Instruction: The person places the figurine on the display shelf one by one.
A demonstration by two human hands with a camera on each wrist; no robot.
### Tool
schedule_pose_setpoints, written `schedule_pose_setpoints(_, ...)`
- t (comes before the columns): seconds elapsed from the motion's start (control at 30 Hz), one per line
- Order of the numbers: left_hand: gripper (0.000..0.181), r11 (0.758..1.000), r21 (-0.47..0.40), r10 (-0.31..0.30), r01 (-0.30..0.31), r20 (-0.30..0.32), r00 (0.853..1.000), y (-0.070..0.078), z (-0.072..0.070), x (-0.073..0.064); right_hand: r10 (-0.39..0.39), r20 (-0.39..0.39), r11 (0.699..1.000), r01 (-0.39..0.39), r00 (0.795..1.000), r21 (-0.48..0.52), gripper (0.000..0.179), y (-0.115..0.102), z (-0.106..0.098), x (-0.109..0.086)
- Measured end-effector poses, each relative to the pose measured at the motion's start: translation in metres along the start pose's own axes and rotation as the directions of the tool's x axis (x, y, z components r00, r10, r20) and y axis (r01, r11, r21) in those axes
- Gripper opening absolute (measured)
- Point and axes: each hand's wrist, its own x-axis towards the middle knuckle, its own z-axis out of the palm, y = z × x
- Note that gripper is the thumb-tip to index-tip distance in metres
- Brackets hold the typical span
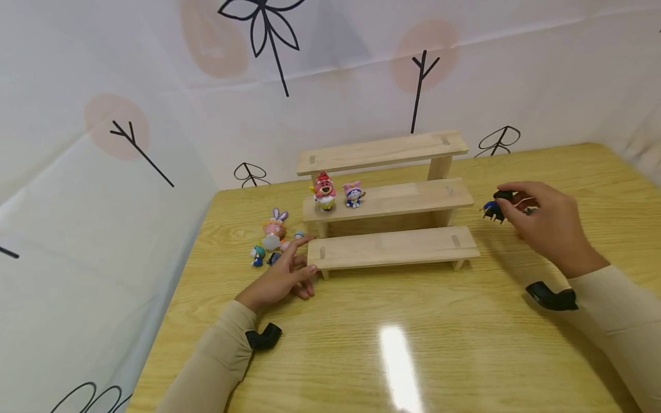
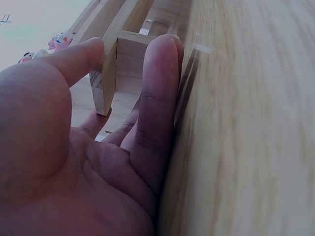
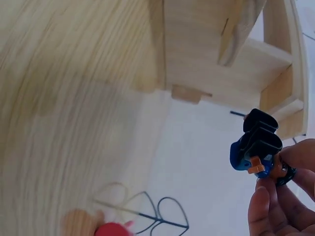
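A three-tier wooden display stand [image 1: 392,249] stands on the table. My left hand [image 1: 281,278] grips the left end of its lowest board, thumb at the front corner and index finger at the back one; the left wrist view shows the board's end [image 2: 102,93] between thumb and fingers. Right of the stand, above the table, my right hand [image 1: 549,223] pinches a small figurine [image 1: 494,211] by its dark head. In the right wrist view the figurine [image 3: 256,142] has a blue body, an orange detail and black lower parts.
On the middle tier sit a red-and-pink figurine [image 1: 325,192] and a pink-hatted one [image 1: 353,195]. Several more figurines, one a bunny-eared figure [image 1: 275,225], cluster left of the stand by my left hand. A red object [image 3: 112,229] shows low in the right wrist view. A patterned cloth [image 1: 351,86] hangs behind.
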Motion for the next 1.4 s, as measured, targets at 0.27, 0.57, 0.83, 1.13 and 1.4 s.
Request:
schedule_pose_setpoints(0.27, 0.067, 1.000, 0.003, -0.005, 0.005, 0.009, 1.000, -0.001, -0.001, -0.002, -0.002, -0.040, 0.996, 0.006, 0.999, 0.086, 0.032, -0.017, 0.003, 0.003)
schedule_pose_setpoints(0.57, 0.068, 1.000, -0.002, 0.009, -0.009, 0.013, 1.000, -0.001, 0.001, 0.001, -0.078, -0.038, 0.982, 0.083, 0.996, 0.169, 0.029, -0.048, 0.010, 0.011)
schedule_pose_setpoints(0.83, 0.070, 1.000, 0.014, 0.005, -0.005, 0.006, 1.000, -0.003, 0.000, 0.001, -0.195, -0.007, 0.971, 0.194, 0.981, 0.139, 0.033, -0.065, 0.024, 0.020)
schedule_pose_setpoints(1.13, 0.069, 1.000, 0.012, -0.004, 0.004, -0.002, 1.000, -0.003, -0.001, -0.002, -0.278, 0.021, 0.952, 0.272, 0.960, 0.142, 0.034, -0.082, 0.042, 0.028)
schedule_pose_setpoints(1.4, 0.069, 1.000, 0.009, -0.002, 0.002, -0.001, 1.000, -0.004, 0.000, -0.002, -0.304, 0.037, 0.937, 0.292, 0.952, 0.190, 0.028, -0.091, 0.057, 0.036)
